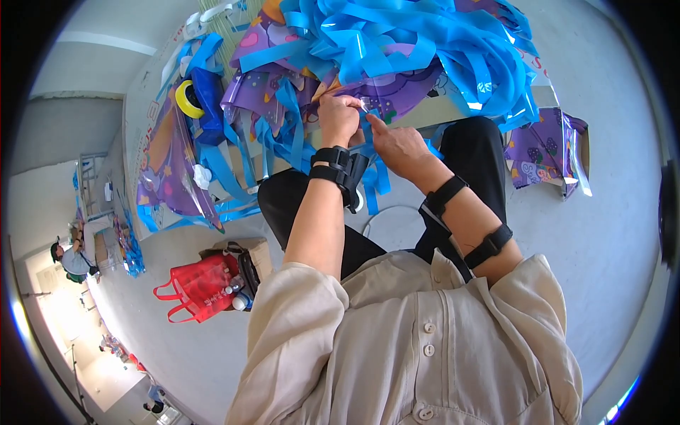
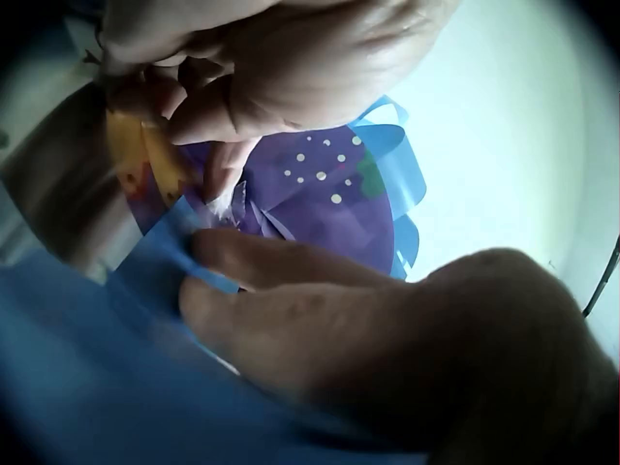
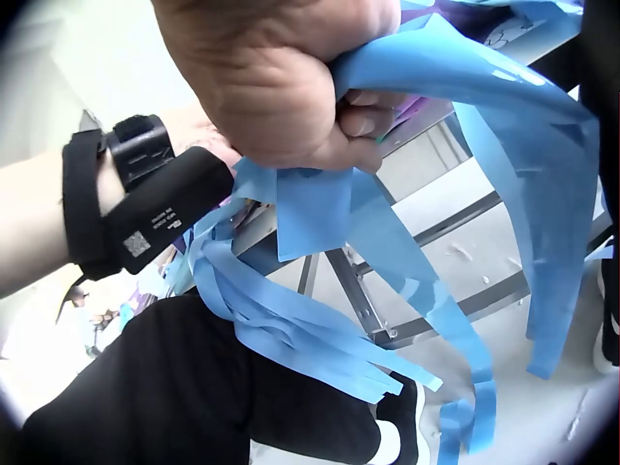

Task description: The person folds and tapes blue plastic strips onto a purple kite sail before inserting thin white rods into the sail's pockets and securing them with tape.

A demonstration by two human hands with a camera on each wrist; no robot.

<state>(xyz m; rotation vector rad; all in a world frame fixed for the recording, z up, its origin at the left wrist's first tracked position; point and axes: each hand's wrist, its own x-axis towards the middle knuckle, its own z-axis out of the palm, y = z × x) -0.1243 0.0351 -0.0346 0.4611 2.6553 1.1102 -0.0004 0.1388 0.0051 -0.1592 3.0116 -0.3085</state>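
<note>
My left hand (image 1: 338, 119) pinches the gathered edge of a purple printed plastic sheet (image 1: 400, 91) at the near side of the table. A small clear, crinkled piece (image 2: 225, 205) sticks out by its fingertips in the left wrist view. Just to the right, my right hand (image 1: 402, 150) has its fingers curled round a blue plastic strip (image 3: 315, 208); its index finger and thumb grip the strip close to the clear piece. More blue strips (image 3: 291, 339) hang below the hands. Beyond them, a big heap of blue ribbon (image 1: 397, 35) covers the purple sheets.
On the table's left lie a yellow tape roll (image 1: 188, 99) in a blue dispenser (image 1: 207, 106) and another purple sheet (image 1: 166, 177). A red bag (image 1: 202, 287) is on the floor at left. At right stands a box with purple film (image 1: 542, 145). Another person (image 1: 74, 258) is far left.
</note>
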